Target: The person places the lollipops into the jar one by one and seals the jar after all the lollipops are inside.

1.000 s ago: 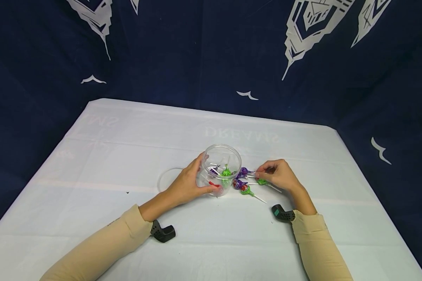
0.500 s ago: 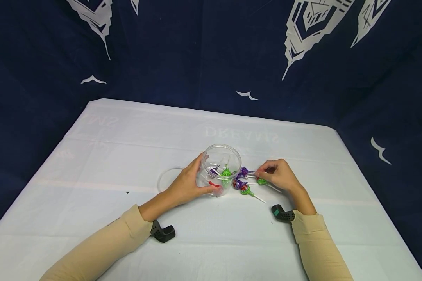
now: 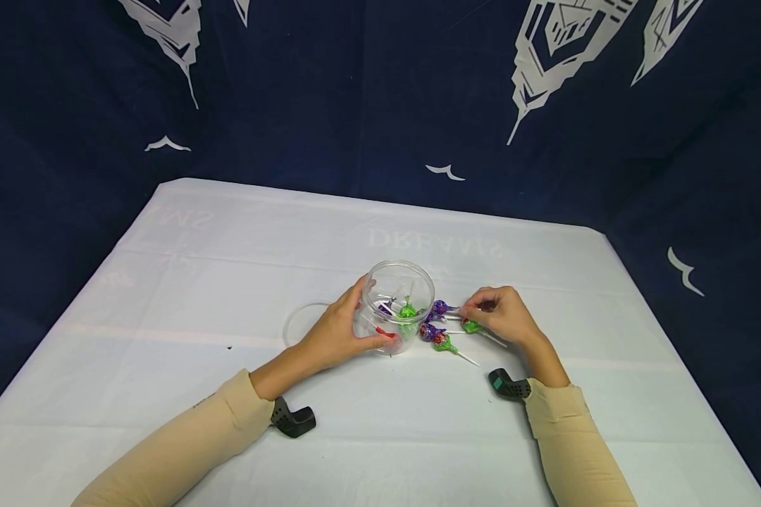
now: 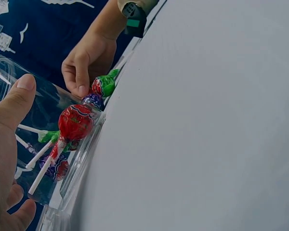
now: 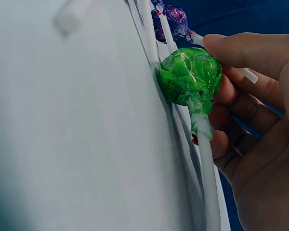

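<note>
My left hand point(image 3: 336, 334) grips a clear plastic jar point(image 3: 432, 294) around its side, thumb in front. Inside the jar lie several lollipops; a red one point(image 4: 76, 122) shows against the wall in the left wrist view, with green and purple ones behind it. Just right of the jar, my right hand point(image 3: 506, 313) pinches the white stick of a purple lollipop point(image 5: 177, 17) between thumb and fingers. Close beneath that hand lies a green lollipop point(image 5: 190, 74). Another purple lollipop point(image 3: 428, 332) and a green-and-red lollipop point(image 3: 444, 343) lie near the jar's base.
A clear round lid point(image 3: 287, 325) lies left of the jar, partly hidden behind the left hand. A white cloth point(image 3: 380, 436) covers the table, and a dark blue curtain point(image 3: 330, 91) with white prints hangs behind it. Black wrist cameras point(image 3: 294, 421) sit at both sleeves.
</note>
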Motion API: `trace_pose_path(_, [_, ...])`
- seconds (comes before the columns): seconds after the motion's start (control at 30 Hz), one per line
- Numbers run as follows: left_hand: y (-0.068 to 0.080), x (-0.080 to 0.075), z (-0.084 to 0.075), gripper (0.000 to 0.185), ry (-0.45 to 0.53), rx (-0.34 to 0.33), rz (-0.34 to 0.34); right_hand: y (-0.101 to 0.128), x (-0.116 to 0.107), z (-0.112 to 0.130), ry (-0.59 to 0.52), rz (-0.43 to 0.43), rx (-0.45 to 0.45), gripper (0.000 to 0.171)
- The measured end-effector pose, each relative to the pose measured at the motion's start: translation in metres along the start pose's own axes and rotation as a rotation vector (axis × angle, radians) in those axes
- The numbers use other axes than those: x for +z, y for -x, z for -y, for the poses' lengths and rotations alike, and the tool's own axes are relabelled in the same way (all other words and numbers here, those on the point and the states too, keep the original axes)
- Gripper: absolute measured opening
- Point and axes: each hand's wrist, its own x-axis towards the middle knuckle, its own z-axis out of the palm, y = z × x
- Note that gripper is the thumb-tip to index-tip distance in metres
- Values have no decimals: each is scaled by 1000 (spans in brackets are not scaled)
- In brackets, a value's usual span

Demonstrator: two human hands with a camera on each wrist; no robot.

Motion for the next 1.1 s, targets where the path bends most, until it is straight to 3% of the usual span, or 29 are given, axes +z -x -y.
trace_pose_path(1.1, [0,2,4,107,16,45,-24,2,-3,19,-38,-142,-27,6])
